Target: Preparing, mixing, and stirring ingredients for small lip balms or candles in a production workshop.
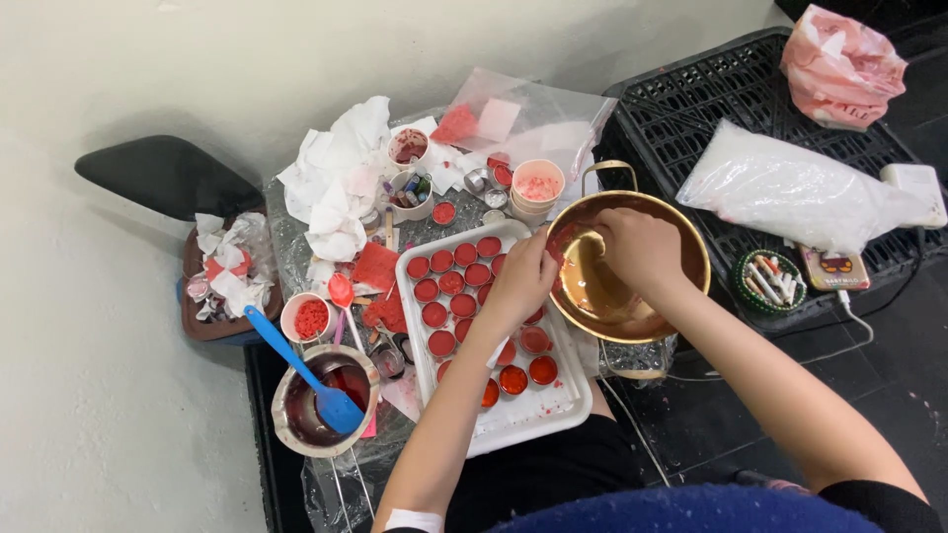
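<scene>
Brass bowl (632,296) sits right of the white tray (513,415) of red-filled tins; your right hand (637,247) reaches inside it, grip unclear, while your left hand (523,281) pinches its near-left rim.

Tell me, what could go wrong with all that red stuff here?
The gold bowl sits tilted beside the white tray, with the right hand inside it and the left hand at its rim; red liquid could spill if it tips further. The left arm reaches over the small red tins and might smudge them. The blue spatula leaning in the metal pot could be knocked out.
</scene>
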